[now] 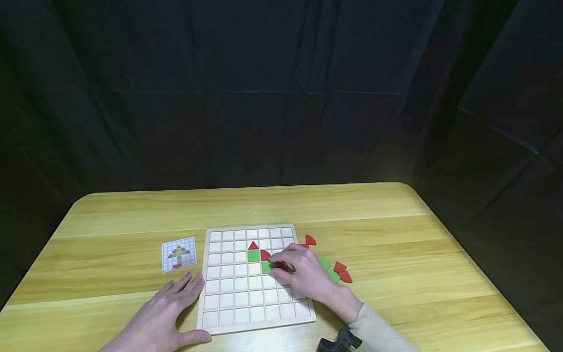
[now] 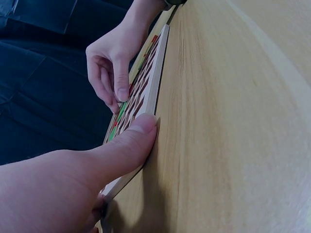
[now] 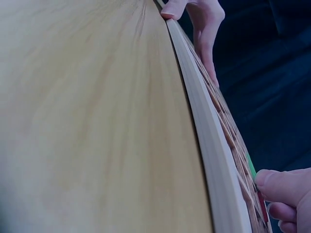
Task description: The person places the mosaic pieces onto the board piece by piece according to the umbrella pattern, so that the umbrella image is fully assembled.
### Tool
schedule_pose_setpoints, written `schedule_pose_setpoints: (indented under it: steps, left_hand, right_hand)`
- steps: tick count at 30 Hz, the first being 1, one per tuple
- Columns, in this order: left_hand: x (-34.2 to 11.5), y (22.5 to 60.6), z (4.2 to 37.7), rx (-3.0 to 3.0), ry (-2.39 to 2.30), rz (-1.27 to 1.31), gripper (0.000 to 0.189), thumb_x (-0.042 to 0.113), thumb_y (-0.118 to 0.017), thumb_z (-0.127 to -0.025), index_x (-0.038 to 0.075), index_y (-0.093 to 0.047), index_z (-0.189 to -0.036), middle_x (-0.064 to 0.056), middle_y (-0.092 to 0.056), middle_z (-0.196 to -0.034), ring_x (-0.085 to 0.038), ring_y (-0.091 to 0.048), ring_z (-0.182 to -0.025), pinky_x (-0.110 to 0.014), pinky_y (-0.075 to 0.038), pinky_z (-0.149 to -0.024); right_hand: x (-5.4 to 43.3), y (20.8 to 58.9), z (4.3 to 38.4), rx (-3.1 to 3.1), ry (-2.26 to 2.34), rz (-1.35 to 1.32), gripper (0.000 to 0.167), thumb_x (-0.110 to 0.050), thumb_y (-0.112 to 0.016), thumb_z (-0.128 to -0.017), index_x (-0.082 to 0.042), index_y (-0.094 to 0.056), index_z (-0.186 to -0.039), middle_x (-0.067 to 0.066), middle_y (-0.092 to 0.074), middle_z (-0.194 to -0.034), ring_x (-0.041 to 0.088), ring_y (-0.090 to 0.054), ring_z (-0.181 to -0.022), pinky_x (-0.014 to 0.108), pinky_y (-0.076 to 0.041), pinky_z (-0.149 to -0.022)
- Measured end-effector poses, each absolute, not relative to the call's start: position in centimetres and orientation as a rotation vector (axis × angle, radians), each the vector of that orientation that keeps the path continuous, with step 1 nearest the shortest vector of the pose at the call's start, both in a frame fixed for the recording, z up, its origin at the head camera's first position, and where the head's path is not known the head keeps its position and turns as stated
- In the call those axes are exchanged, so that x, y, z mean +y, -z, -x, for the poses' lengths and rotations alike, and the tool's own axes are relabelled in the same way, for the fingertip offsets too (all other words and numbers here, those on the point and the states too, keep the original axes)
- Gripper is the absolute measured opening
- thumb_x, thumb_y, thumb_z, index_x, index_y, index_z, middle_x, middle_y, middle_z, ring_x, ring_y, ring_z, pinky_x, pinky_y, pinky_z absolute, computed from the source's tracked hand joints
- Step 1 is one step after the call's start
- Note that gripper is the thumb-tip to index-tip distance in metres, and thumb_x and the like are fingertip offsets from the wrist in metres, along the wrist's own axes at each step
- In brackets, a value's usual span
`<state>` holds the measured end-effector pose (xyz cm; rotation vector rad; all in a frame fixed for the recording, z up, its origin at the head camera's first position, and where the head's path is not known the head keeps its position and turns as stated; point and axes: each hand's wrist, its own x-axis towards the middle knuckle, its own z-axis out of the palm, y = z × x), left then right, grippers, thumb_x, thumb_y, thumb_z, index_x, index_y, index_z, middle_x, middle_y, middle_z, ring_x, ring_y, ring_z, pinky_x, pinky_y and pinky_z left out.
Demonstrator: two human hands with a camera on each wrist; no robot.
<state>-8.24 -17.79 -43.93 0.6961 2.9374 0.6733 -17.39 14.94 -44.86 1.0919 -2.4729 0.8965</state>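
A white wooden grid board (image 1: 241, 299) lies on the table. My left hand (image 1: 158, 313) rests against its left side, fingers straight, the thumb touching the near left corner. Over the board's right half my right hand (image 1: 303, 270) holds a dark red piece (image 1: 279, 265) between thumb and index finger; the hand partly hides it. Just left of the fingertips, a green square tile (image 1: 266, 267) sits in a cell. Above it stand a red quarter-round tile (image 1: 265, 254), another green square (image 1: 253, 255) and a red triangle (image 1: 252, 245), each in its own cell.
A pattern card (image 1: 179, 254) with a red and green figure lies left of the board. Right of it are loose green tiles (image 1: 326, 263), red tiles (image 1: 340, 267) and a red rounded tile (image 1: 310, 240). Dark cloth (image 1: 246, 137) hangs behind the table.
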Motion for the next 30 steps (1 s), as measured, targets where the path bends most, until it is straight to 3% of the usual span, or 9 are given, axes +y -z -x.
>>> schedule_pose_setpoints:
  steps: [7,15,22,30]
  left_hand:
    - [-17.5,43.9,8.2,2.939,-0.675,-0.697,0.108,0.08,-0.064,-0.073,0.003,-0.049,-0.146,-0.021,-0.043,-0.154,-0.045,-0.044,-0.138,-0.064,-0.041,-0.104]
    - [-17.7,43.9,8.0,2.96,-0.673,-0.683,0.108,0.08,-0.064,-0.073,0.003,-0.049,-0.146,-0.019,-0.044,-0.154,-0.045,-0.044,-0.138,-0.064,-0.043,-0.103]
    - [-17.7,43.9,8.2,2.925,-0.677,-0.696,0.108,0.079,-0.065,-0.073,0.001,-0.049,-0.146,-0.022,-0.043,-0.153,-0.051,-0.046,-0.134,-0.065,-0.04,-0.105]
    - [-17.8,43.9,8.2,2.93,-0.669,-0.696,0.108,0.08,-0.064,-0.073,0.001,-0.049,-0.146,-0.021,-0.043,-0.154,-0.045,-0.044,-0.138,-0.064,-0.04,-0.105]
  right_hand:
    - [16.7,44.8,17.2,-2.471,-0.969,-1.044,0.021,-0.014,-0.085,-0.08,-0.012,-0.078,-0.099,-0.004,-0.071,-0.087,0.01,-0.056,-0.072,0.018,-0.047,-0.06]
    - [20.3,44.3,16.9,-2.551,-0.996,-0.894,0.026,-0.015,-0.086,-0.078,-0.015,-0.079,-0.103,-0.007,-0.072,-0.094,0.009,-0.068,-0.084,0.028,-0.058,-0.073]
    - [24.2,44.5,17.0,-2.564,-0.935,-0.787,0.028,-0.014,-0.087,-0.076,-0.019,-0.079,-0.103,-0.009,-0.073,-0.093,0.007,-0.068,-0.082,0.023,-0.054,-0.066]
    - [26.1,44.6,16.7,-2.551,-0.926,-0.837,0.03,-0.013,-0.088,-0.074,-0.018,-0.079,-0.103,-0.01,-0.074,-0.094,0.007,-0.069,-0.084,0.026,-0.057,-0.074]
